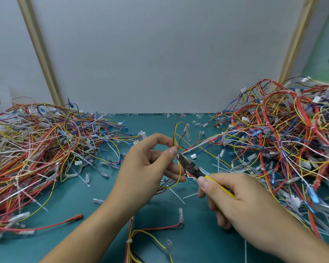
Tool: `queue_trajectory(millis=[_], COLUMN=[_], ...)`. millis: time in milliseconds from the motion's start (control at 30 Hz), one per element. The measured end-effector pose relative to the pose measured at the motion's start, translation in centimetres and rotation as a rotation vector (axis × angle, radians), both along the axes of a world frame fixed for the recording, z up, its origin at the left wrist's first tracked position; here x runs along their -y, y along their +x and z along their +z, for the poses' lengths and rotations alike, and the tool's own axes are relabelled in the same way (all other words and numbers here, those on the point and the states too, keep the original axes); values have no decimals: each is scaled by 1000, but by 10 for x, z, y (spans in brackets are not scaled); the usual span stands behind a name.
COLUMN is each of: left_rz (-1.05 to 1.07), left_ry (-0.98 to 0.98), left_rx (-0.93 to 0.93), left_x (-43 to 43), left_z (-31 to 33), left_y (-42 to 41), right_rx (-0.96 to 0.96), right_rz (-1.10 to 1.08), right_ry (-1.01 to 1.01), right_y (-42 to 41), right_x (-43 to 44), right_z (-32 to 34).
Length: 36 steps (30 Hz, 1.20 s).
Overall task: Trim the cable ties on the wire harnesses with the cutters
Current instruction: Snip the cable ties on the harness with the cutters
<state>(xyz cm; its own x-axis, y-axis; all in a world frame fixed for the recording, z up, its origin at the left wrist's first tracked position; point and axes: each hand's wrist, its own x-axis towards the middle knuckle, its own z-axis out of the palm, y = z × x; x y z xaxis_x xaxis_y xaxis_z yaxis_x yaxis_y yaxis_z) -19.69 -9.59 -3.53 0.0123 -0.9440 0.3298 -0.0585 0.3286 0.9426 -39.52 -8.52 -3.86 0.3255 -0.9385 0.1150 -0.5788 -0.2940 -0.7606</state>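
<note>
Your left hand (150, 164) is pinching a harness (179, 149) between thumb and forefinger above the mat (95, 211), between the two wire piles, while your right hand (235, 202) is gripping the yellow-handled cutters (193, 168), whose tip is touching the harness beside your left thumb.

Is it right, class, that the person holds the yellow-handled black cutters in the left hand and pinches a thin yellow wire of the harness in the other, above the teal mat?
Not quite. The head view shows the yellow-handled black cutters in the right hand; the left hand pinches the thin yellow wire above the teal mat.
</note>
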Motion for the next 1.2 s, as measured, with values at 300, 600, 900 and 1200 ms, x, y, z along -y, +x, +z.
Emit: queue_trajectory(millis=[300,600,900,1200], left_rz=[-4,-14,-16,-13], left_ry=[-3,-10,-7,-10], left_rx=[4,11,10,4], left_x=[0,0,0,0], left_z=[0,-1,-1,-1], left_y=[1,1,1,0], right_rx=[-22,-29,-23,-17], right_rz=[2,2,5,7], right_ry=[-10,-6,-10,-10], right_y=[0,0,0,0], right_x=[-1,-2,-1,0], right_z=[3,2,1,0])
